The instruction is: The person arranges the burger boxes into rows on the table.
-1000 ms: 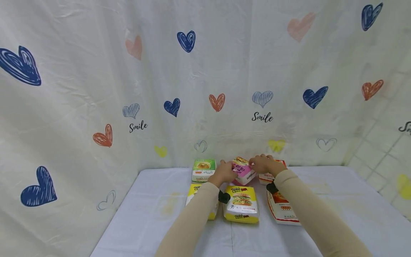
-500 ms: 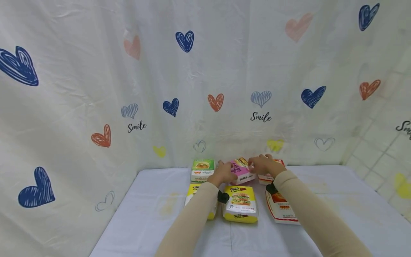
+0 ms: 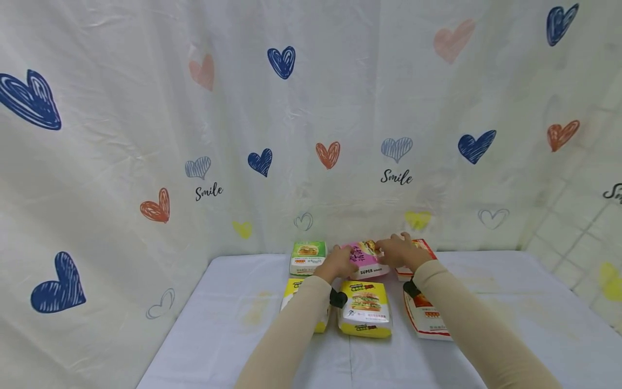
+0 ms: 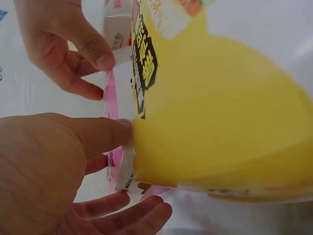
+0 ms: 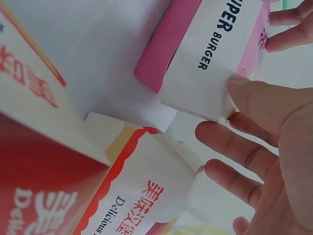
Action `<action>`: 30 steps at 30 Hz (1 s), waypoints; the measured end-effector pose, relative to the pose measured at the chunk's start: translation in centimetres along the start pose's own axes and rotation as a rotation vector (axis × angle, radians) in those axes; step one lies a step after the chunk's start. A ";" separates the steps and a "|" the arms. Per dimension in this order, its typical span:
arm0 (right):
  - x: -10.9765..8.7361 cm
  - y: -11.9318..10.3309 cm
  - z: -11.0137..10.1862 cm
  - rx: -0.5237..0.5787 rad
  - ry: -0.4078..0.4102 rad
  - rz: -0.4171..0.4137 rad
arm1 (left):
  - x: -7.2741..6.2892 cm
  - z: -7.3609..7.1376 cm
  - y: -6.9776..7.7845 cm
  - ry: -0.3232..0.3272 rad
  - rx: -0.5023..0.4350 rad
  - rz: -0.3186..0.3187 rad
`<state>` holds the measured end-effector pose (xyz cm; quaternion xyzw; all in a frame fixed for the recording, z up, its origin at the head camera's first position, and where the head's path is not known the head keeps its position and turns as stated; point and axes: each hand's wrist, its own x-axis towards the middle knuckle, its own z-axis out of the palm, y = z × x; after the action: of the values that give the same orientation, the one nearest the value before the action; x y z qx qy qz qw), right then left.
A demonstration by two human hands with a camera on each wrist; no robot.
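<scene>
A pink-and-white burger box [image 3: 364, 262] marked "SUPER BURGER" stands in the middle of the back row. My left hand [image 3: 338, 263] pinches its left corner, thumb on the near face and fingers at the side and below, as the left wrist view shows. At the opposite corner my right hand [image 3: 400, 252] grips the box with thumb and forefinger; in the right wrist view its thumb lies on the upper edge and the other fingers are spread. Those fingers come right up to a red-and-white burger box [image 5: 151, 176], partly hidden behind that hand in the head view.
A green-and-white box [image 3: 308, 260] stands at the back left. In front are a yellow box [image 3: 365, 309], another yellow box [image 3: 292, 287] partly under the left sleeve, and a larger red-and-white box [image 3: 430, 320] beside the right forearm. A heart-print curtain [image 3: 291, 108] hangs behind the white-covered table [image 3: 218, 324].
Between both hands, the pink box has turned from a slant until its front faces me more squarely. The red-and-white box behind the right hand has shifted and now sits at a slight angle.
</scene>
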<state>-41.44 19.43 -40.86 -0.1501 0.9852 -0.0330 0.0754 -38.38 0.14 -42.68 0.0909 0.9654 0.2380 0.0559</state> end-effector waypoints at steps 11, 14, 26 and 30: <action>-0.5 -0.3 -0.3 -0.045 0.054 -0.039 | 0.2 0.0 -0.2 0.003 0.012 0.035; -0.7 -0.4 -0.4 -0.020 0.053 -0.033 | 0.2 0.0 -0.3 0.009 0.019 0.038; -0.7 -0.5 -0.6 0.042 0.041 -0.017 | -0.2 -0.2 -0.2 0.037 0.027 0.048; -0.6 -0.5 -0.5 0.035 0.043 -0.010 | -0.2 -0.4 -0.2 0.048 0.054 0.059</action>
<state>-40.80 19.14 -40.20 -0.1531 0.9851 -0.0537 0.0564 -38.25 -0.27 -42.41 0.1150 0.9694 0.2156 0.0235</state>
